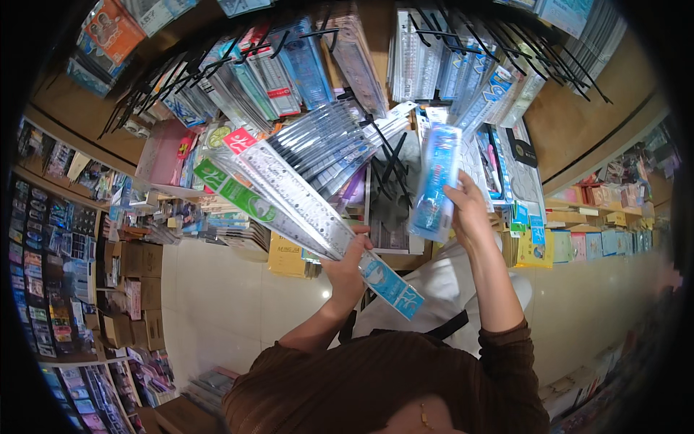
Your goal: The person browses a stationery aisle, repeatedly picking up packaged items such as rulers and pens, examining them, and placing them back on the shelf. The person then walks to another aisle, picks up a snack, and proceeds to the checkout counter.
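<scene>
My left hand (347, 268) is closed around several long clear rulers (298, 198) in plastic sleeves. Their header cards differ: a red one (239, 141) and a green one (236, 190) at the far ends, and a blue one (391, 285) at the end towards my body. On the right, my right hand (470, 209) grips the edge of a blue plastic packet (437, 182), held upright and slightly blurred. What is inside the packet cannot be made out. Between the hands lies a fanned pile of dark, thin packaged items (317, 138).
Black display hooks (450, 46) jut out overhead, hung with packaged rulers (306, 68). Loose black hooks (393, 163) lie in a grey tray (420, 245). A pink box (162, 152) stands at left. Further left are cardboard boxes (130, 260) by shelving (49, 260).
</scene>
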`<state>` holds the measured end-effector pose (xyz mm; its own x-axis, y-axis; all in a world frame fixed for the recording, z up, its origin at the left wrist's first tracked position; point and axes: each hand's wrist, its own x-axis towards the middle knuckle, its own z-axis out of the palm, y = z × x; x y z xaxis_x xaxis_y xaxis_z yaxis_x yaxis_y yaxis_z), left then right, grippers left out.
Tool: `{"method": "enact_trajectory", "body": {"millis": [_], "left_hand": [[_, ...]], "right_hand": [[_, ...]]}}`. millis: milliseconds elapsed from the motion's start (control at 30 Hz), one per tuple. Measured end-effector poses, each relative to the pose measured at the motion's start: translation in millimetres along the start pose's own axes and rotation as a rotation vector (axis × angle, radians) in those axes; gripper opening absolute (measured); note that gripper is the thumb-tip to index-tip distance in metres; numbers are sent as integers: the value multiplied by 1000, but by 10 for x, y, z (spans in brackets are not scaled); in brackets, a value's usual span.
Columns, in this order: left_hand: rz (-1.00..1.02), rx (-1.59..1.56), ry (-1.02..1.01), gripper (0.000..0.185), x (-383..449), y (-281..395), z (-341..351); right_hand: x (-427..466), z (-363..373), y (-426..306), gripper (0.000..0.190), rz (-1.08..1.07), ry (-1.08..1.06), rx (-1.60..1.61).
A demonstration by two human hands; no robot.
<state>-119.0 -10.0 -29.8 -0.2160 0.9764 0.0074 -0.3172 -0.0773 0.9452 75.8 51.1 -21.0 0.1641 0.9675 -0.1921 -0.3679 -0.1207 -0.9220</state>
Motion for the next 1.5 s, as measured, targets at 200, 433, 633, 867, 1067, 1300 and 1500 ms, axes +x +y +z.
{"method": "enact_trajectory", "body": {"millis": [200,433,633,867,1067,1300,1500], "left_hand": [[15,-21,-2,14,-24,-3,-16],[32,-3,-85,14,-118,1,90],[-8,93,-273,15,-216,-21,376],[-192,49,-367,22,-463,-238,485],[658,576,-782,18,-317,-742,392],[-399,162,-379,11,-275,-835,423],[-360,183,-380,13,-251,-821,519]], "right_hand": [[412,271,232,41,-74,-88,82],[839,-396,313,34,-508,309,-661],[759,-576,314,30,-715,351,-905],[638,-1655,176,39,-519,898,-1052],[1481,-2120,-82,53,-251,961,-1546],[1541,-1904,-329,88,37,830,-1340],[1453,-1826,-483,81,75,705,-1269]]}}
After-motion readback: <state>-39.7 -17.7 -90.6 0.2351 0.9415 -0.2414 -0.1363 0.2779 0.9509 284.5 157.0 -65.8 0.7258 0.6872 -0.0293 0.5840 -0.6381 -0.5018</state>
